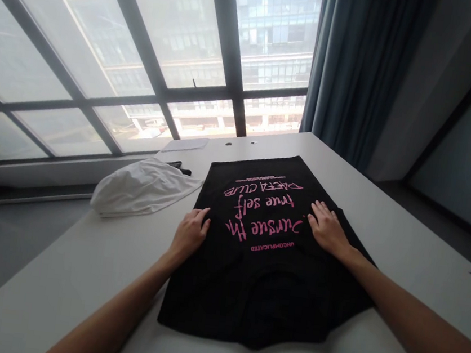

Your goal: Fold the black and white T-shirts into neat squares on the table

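A black T-shirt with pink lettering lies spread over the white table, its print upside down from where I look. My left hand rests on the shirt's left edge, fingers stretched forward and the thumb apart from them. On the right side of the print, my right hand lies flat on the fabric near the right edge, its fingers spread. Neither hand visibly grips the cloth. The shirt's neckline end is closest to me, and its far hem runs straight across the table.
A crumpled white cloth lies to the left, partly over the edge of the table. Behind it are a small dark item and a pale flat sheet. Large windows and a blue-grey curtain stand beyond the table.
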`<state>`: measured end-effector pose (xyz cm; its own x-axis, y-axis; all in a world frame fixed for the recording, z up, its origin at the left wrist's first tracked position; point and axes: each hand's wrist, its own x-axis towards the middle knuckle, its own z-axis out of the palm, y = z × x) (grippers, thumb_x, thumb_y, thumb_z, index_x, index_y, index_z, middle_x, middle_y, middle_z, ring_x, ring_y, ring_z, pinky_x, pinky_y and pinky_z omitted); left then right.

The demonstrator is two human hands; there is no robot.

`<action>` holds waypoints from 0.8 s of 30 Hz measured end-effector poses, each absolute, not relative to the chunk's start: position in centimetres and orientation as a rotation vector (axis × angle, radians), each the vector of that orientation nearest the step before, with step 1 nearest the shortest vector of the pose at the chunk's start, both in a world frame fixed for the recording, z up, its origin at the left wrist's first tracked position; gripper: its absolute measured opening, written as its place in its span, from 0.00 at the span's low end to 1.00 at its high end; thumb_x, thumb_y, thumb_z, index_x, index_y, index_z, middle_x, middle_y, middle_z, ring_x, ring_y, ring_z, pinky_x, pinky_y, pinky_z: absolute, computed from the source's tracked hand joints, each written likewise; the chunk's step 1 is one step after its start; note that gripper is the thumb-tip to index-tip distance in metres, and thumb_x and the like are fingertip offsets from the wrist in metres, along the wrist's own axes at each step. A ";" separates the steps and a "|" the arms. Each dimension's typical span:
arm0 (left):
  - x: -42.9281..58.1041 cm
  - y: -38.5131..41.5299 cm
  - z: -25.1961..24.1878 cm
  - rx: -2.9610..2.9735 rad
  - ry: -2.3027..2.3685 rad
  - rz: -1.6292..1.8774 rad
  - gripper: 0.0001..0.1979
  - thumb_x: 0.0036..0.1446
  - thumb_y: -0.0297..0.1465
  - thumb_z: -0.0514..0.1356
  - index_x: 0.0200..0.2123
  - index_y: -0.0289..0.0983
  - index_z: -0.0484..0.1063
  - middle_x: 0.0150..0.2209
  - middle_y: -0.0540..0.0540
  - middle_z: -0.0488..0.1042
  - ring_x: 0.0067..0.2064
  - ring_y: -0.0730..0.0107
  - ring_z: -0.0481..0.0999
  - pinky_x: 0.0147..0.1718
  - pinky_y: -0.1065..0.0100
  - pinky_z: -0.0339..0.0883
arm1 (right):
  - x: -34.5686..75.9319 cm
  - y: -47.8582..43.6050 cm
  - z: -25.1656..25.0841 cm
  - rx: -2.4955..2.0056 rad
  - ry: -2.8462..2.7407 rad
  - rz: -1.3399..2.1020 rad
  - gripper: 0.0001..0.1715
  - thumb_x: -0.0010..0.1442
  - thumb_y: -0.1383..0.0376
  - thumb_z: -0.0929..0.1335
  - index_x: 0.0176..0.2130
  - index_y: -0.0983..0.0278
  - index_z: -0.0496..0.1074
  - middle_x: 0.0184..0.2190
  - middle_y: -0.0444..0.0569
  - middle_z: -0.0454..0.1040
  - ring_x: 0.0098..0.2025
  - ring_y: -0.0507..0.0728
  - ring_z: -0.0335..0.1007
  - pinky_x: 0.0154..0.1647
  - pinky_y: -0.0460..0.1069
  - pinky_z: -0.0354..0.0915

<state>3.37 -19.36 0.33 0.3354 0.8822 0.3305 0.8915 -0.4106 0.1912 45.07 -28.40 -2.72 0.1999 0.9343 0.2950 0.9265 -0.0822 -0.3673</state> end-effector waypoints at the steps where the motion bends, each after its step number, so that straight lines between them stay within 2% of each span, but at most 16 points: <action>1: 3.0 -18.8 0.4 -2.512 -1.726 -0.568 0.19 0.67 0.35 0.51 0.56 0.38 0.72 0.52 0.39 0.74 0.55 0.54 0.72 0.57 0.57 0.65 | 45.1 -28.5 -2.7 -2.015 -1.726 0.028 0.33 0.71 0.57 0.55 0.68 0.71 0.61 0.71 0.61 0.55 0.73 0.65 0.45 0.71 0.65 0.47; 5: 2.1 -17.4 0.0 -2.384 -1.894 -0.419 0.13 0.66 0.38 0.53 0.44 0.40 0.76 0.46 0.39 0.74 0.51 0.50 0.72 0.50 0.53 0.67 | 44.7 -28.6 -2.9 -2.030 -1.723 0.029 0.33 0.71 0.56 0.56 0.67 0.70 0.62 0.70 0.61 0.55 0.73 0.65 0.45 0.71 0.64 0.46; 9: 2.0 -16.9 -0.2 -2.353 -2.058 -0.414 0.12 0.66 0.39 0.54 0.41 0.41 0.74 0.47 0.40 0.73 0.52 0.49 0.70 0.49 0.50 0.65 | 44.5 -28.6 -3.1 -2.041 -1.723 0.037 0.32 0.71 0.56 0.57 0.66 0.69 0.63 0.70 0.61 0.55 0.73 0.66 0.46 0.70 0.65 0.47; 14: 2.3 -16.9 -0.1 -2.334 -2.066 -0.514 0.11 0.66 0.38 0.54 0.40 0.40 0.73 0.48 0.40 0.72 0.53 0.50 0.70 0.50 0.50 0.64 | 44.5 -28.6 -3.4 -2.060 -1.708 0.039 0.33 0.71 0.54 0.56 0.66 0.69 0.64 0.70 0.61 0.55 0.73 0.66 0.46 0.70 0.65 0.48; 19: 2.4 -17.2 -0.2 -2.306 -2.070 -0.463 0.11 0.67 0.38 0.54 0.40 0.39 0.73 0.47 0.39 0.72 0.52 0.49 0.70 0.50 0.50 0.65 | 44.6 -28.7 -3.7 -2.068 -1.720 0.023 0.33 0.71 0.55 0.56 0.66 0.71 0.64 0.70 0.63 0.56 0.73 0.66 0.47 0.69 0.64 0.50; 24: 2.9 -18.7 0.9 -2.322 -1.904 -0.526 0.11 0.67 0.36 0.54 0.45 0.39 0.73 0.51 0.37 0.72 0.55 0.48 0.70 0.53 0.48 0.64 | 44.5 -28.7 -3.7 -2.097 -1.757 0.009 0.34 0.71 0.54 0.56 0.66 0.71 0.64 0.70 0.63 0.56 0.72 0.67 0.47 0.69 0.65 0.49</action>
